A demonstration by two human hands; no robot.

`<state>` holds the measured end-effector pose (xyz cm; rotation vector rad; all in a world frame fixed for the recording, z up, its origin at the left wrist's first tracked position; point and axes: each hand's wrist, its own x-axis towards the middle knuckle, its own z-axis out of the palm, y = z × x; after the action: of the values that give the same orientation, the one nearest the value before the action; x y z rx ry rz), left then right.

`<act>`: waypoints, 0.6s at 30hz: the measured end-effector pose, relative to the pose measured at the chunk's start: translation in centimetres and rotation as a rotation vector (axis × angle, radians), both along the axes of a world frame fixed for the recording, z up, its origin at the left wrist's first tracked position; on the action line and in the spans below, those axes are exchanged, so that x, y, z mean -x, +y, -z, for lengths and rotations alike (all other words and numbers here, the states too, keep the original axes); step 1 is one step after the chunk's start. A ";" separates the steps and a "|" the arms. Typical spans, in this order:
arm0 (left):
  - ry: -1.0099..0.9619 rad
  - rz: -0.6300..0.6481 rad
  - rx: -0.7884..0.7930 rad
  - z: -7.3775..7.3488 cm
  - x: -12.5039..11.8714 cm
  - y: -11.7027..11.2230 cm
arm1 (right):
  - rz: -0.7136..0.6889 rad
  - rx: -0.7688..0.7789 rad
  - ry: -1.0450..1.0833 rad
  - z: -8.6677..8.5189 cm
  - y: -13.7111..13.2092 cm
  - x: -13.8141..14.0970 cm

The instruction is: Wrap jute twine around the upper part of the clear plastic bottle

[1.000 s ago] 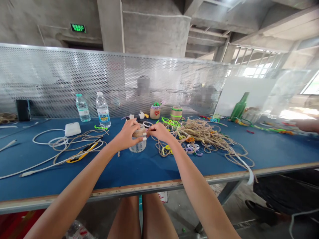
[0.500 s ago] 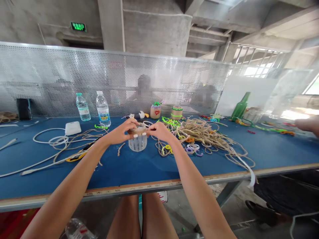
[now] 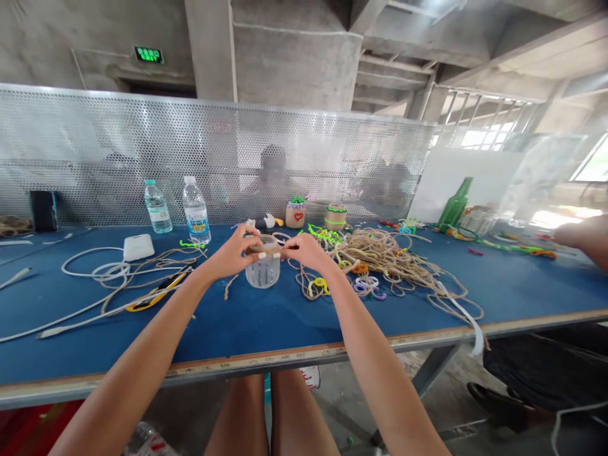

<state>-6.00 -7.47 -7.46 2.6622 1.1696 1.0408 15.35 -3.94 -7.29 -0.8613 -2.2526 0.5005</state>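
Note:
A clear plastic jar (image 3: 263, 271) stands on the blue table (image 3: 266, 316) with brown twine wound round its top rim. My left hand (image 3: 235, 253) grips the jar's rim from the left, fingers curled over the twine. From the right, my right hand (image 3: 308, 249) pinches the twine at the rim, fingers pressed together. A short loose end of twine (image 3: 230, 285) hangs down left of the jar.
A big heap of twine (image 3: 394, 259) with coloured pipe-cleaner loops (image 3: 365, 282) lies to the right. Two water bottles (image 3: 196, 210), a white charger (image 3: 139, 246), cables and a yellow cutter (image 3: 156, 292) lie left. Decorated jars (image 3: 295, 213) and a green bottle (image 3: 455, 204) stand behind. Another person's arm (image 3: 582, 235) shows at far right.
My left hand has slid from the jar's side up to its rim, leaving the clear body uncovered. My right hand stays pinched at the rim. The other person's arm has come further in.

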 end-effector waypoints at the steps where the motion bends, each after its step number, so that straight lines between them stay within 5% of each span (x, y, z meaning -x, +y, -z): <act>1: 0.008 -0.006 -0.001 0.0 0.5 0.1 | 0.010 -0.012 0.010 0.0 0.1 -0.1; 8: -0.012 0.023 0.147 0.1 0.4 -0.3 | 0.021 -0.027 0.028 0.5 0.4 -0.1; 18: -0.024 -0.098 -0.028 0.6 -0.4 0.3 | -0.032 0.049 -0.044 -0.8 -0.4 -1.3</act>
<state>-5.55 -7.15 -8.03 2.6292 1.3023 1.1077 16.69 -4.37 -6.46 -0.8700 -2.3057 0.5585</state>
